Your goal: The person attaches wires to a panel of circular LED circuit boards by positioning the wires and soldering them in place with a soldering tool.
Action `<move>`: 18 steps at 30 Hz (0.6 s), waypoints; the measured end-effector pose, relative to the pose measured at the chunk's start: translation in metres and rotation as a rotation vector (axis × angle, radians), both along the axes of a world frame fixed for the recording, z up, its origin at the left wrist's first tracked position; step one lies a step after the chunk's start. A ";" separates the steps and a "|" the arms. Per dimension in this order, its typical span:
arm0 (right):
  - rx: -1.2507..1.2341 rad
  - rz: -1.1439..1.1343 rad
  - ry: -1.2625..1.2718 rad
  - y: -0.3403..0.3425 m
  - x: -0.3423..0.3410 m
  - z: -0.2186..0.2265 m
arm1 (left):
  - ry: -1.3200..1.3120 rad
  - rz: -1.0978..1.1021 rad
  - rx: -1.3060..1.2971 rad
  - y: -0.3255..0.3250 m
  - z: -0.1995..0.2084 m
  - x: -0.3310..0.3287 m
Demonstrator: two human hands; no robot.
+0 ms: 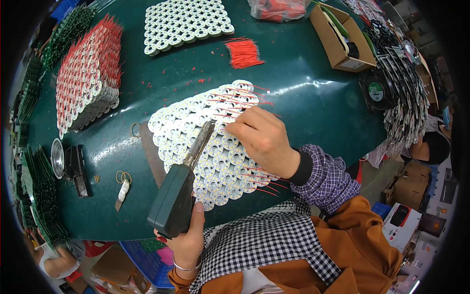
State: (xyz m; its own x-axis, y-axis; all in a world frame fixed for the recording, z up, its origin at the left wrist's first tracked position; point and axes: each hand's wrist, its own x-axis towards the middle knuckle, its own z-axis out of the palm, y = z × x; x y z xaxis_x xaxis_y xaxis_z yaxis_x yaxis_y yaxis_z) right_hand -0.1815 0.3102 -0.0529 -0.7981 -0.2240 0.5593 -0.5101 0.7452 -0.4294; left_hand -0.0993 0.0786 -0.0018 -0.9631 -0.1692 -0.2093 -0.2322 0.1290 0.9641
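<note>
A sheet of round white LED circuit boards (223, 169) lies on the green table in front of me. My left hand (190, 241) is closed round the dark green handle of a soldering gun (172, 198). The gun's metal barrel slants over the boards, and its tip is close to my right fingers. My right hand (267, 137) is held above the sheet, finger and thumb pinched on a thin red wire (224, 129). Other red wires stick out from boards along the sheet's right side. The contact between tip, wire and board is too small to make out.
Beyond lie another board sheet (188, 27), a red wire bundle (244, 53) and an open carton (342, 41). A tall stack of wired boards (88, 78) stands at left, above a metal dish (58, 158) and a tape-wrapped blade (123, 192). A black spool (377, 91) sits at right.
</note>
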 end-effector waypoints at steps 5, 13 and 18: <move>0.007 0.015 -0.016 0.000 -0.001 -0.001 | 0.029 -0.041 -0.059 -0.006 -0.013 0.004; 0.023 0.054 -0.024 0.000 -0.001 -0.004 | 0.067 -0.137 -0.079 -0.012 -0.021 0.006; 0.035 0.062 -0.013 0.000 -0.001 -0.003 | 0.100 -0.104 -0.079 -0.009 -0.023 0.006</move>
State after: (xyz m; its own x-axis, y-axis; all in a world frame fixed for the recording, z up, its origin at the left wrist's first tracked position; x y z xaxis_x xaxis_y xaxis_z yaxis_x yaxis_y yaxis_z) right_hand -0.1826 0.3103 -0.0562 -0.7891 -0.2926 0.5401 -0.5505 0.7270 -0.4104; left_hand -0.0928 0.0699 -0.0247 -0.9916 -0.0798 -0.1017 -0.1172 0.2240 0.9675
